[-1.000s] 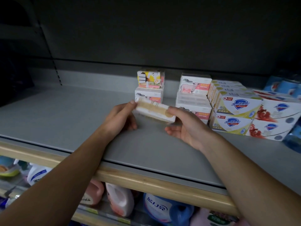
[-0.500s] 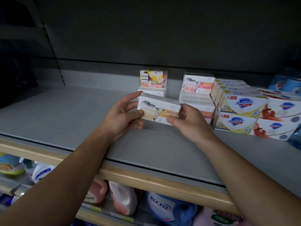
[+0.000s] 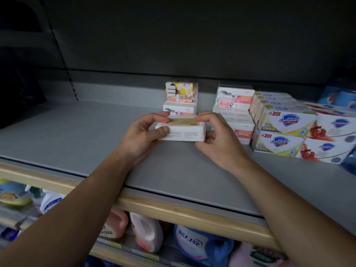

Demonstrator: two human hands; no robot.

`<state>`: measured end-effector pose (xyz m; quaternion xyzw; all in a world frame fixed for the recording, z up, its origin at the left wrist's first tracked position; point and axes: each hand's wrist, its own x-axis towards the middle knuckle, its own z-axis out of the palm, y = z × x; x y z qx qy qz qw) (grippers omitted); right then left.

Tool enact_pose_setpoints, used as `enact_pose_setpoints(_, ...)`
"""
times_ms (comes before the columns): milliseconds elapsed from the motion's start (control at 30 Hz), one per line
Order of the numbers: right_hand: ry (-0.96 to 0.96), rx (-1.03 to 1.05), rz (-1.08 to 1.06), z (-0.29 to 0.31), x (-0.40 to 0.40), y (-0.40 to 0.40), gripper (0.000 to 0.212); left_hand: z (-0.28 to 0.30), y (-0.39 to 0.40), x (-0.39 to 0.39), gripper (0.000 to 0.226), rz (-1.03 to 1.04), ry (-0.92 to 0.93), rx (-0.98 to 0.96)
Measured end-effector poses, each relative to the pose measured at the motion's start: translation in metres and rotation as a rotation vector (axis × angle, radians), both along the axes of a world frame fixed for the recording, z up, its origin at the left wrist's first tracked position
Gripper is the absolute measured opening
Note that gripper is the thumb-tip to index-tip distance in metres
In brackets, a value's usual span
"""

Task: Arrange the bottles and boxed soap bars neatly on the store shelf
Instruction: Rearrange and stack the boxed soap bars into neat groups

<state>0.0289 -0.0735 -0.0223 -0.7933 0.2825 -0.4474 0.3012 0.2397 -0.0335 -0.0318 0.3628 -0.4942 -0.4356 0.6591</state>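
Fingers of the left hand and of the right hand curl round the two ends of a white soap box, pinching it between them. Box position: low over the grey shelf, whether it touches cannot be told, just in front of a two-box stack. Further stacked soap boxes stand to the right. Detergent bottles occupy the shelf below.

Shelf deck: smooth matt grey, looks like painted metal. Front edge strip: pale wood look, slight sheen. Soap box w/ tan label: matt white card. Safeguard boxes, right: glossy printed card. Detergent bottles below: smooth plastic, semi-gloss.
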Motion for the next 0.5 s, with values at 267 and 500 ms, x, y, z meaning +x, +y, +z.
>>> enact_pose_setpoints(267, -0.024, 0.078, -0.130, 0.0006, -0.0049, -0.0011, 0.022, 0.0050, 0.0094, -0.0043, 0.030, 0.101, -0.235, 0.054)
enact_pose_setpoints(500, 0.021, 0.250, -0.155, -0.0056, -0.0047, -0.0055, 0.019, 0.0026, 0.0064, -0.0060, 0.034, 0.261, -0.524, 0.040)
